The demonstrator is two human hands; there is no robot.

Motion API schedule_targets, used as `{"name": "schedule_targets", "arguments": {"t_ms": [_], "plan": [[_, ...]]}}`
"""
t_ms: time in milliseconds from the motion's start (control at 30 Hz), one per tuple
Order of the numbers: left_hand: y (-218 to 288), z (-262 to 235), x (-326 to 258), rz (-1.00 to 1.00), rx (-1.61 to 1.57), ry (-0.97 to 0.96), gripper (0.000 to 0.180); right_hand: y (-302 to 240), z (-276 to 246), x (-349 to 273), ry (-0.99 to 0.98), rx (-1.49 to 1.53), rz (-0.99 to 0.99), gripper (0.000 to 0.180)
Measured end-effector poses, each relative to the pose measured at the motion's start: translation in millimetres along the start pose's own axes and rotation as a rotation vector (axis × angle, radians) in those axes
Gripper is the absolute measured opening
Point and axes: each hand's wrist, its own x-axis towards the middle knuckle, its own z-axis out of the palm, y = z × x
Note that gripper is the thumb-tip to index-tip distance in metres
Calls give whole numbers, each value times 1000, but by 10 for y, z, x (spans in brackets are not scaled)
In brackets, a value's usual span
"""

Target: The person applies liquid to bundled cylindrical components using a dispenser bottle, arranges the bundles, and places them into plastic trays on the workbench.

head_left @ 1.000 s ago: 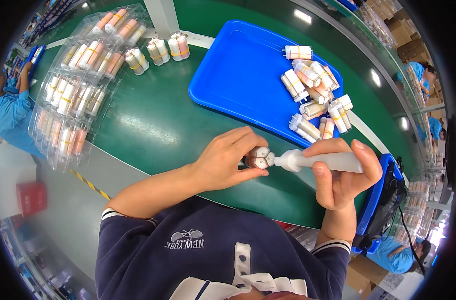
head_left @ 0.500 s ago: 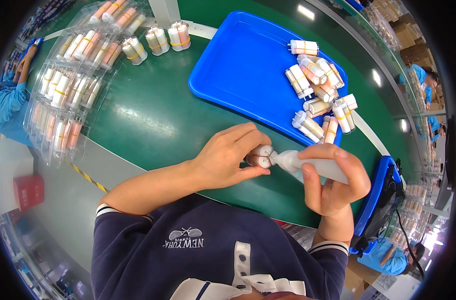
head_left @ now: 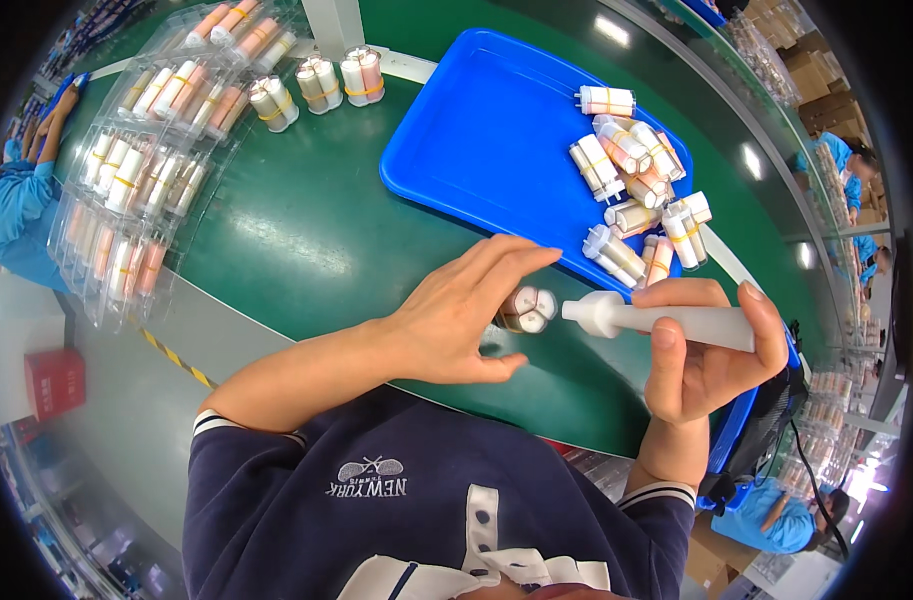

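Observation:
My left hand (head_left: 454, 318) is open, thumb and fingers apart, around a small bundle of tubes (head_left: 529, 309) that stands on the green table. Round white ends show at the top of this bundle; its sides are partly hidden by my fingers. In my right hand (head_left: 711, 352) is a white plastic squeeze bottle (head_left: 666, 320), lying across the fingers with the thumb against it. The bottle's narrow nozzle points left, a short way from the bundle's top and apart from it.
Beyond my hands lies a blue tray (head_left: 476, 120) with several banded tube bundles (head_left: 631, 150) heaped at its right side. Three more bundles (head_left: 318, 84) stand at the back, beside clear plastic trays (head_left: 126, 180) of tubes at left. A blue bin (head_left: 741, 420) is at right.
My left fingers have opened away from the bundle. My right hand has drawn the bottle to the right, so its nozzle has come off the bundle's top.

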Motion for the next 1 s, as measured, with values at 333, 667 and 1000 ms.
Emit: {"name": "schedule_targets", "arguments": {"t_ms": [333,667,1000], "plan": [[-126,27,-46,26,65,-70,44,25,70,-26,-66,38,-28,55],[-128,11,-38,49,70,-77,45,10,117,56,-156,63,-55,56],[-106,16,-46,22,-15,-97,57,56,41,-9,-67,109,-2,58]]}}
